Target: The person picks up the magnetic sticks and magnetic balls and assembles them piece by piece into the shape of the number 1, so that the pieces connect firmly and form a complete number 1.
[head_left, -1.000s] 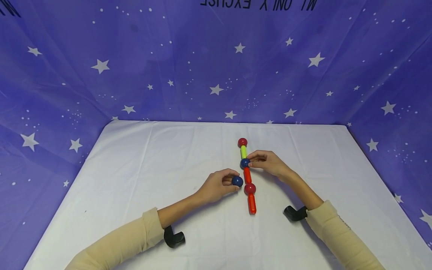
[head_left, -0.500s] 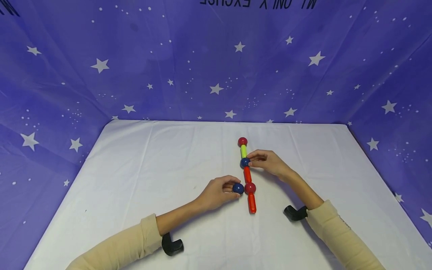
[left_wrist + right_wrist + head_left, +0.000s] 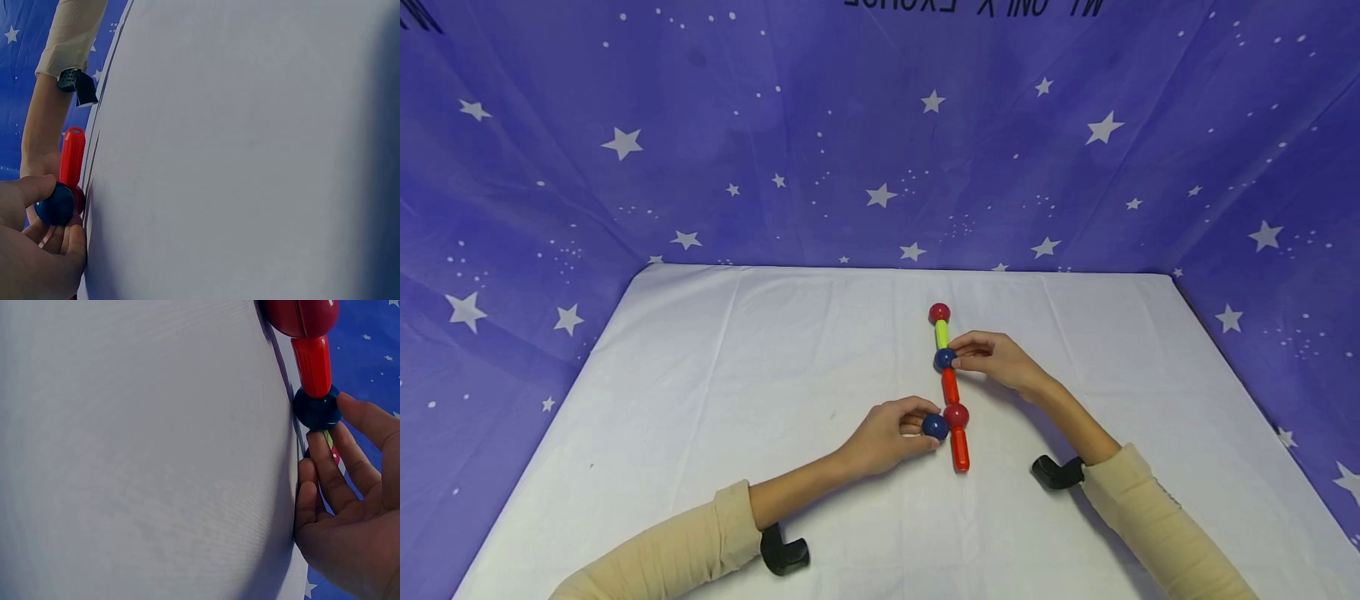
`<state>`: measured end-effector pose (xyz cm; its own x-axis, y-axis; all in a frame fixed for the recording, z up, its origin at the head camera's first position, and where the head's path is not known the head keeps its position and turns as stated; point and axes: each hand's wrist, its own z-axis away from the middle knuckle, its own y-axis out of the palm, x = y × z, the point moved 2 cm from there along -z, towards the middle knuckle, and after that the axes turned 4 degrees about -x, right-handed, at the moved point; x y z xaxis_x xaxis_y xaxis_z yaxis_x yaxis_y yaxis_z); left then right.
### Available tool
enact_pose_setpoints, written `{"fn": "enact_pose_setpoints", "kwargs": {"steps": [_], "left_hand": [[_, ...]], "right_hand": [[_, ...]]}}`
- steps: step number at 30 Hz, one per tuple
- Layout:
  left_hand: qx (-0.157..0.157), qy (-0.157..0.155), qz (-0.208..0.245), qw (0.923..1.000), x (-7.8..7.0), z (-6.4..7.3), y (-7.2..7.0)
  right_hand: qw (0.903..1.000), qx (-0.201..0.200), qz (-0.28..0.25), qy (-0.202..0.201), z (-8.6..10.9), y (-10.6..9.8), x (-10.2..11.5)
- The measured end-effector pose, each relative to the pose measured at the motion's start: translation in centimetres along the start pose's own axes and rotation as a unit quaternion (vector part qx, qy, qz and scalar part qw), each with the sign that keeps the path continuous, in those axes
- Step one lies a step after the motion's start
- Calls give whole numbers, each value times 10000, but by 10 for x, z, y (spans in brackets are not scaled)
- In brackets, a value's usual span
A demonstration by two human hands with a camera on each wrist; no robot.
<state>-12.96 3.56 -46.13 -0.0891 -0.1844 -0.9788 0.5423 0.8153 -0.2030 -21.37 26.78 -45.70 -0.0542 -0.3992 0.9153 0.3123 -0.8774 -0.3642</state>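
A chain of balls and rods lies on the table, running away from the person. From far to near in the head view come a red ball (image 3: 939, 313), a yellow-green rod (image 3: 942, 334), a blue ball (image 3: 944, 359), a red rod (image 3: 951, 387), a second red ball (image 3: 956, 416) and a second red rod (image 3: 960, 450). My right hand (image 3: 996, 362) pinches the chain's blue ball (image 3: 315, 411) between thumb and fingers. Another blue ball (image 3: 935, 427) is pinched in my left hand (image 3: 887, 433), close against the near red ball's left side; whether they touch I cannot tell.
White cloth covers the table (image 3: 737, 358). A purple star-printed curtain (image 3: 820, 133) hangs behind it and along both sides. Black curved camera mounts sit at the left wrist (image 3: 785, 553) and the right wrist (image 3: 1057, 473).
My left hand has brought its blue ball nearer to the person and slightly right, from beside the middle red rod to beside the near red ball. The right hand keeps its hold in place.
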Motion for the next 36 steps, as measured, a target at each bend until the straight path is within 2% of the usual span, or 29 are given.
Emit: {"fn": "enact_pose_setpoints", "kwargs": {"steps": [16, 22, 29, 36], "left_hand": [[132, -38, 50, 9999, -1, 8, 4], [109, -75, -115, 9998, 0, 10, 6], [79, -74, -210, 9997, 0, 13, 9], [80, -67, -182, 9998, 1, 18, 12]], "right_hand": [[9999, -14, 170, -19, 1, -3, 0], [9994, -182, 309, 12, 6, -4, -1], [9978, -416, 486, 180, 21, -5, -1], [9966, -434, 172, 684, 45, 1, 1]]}}
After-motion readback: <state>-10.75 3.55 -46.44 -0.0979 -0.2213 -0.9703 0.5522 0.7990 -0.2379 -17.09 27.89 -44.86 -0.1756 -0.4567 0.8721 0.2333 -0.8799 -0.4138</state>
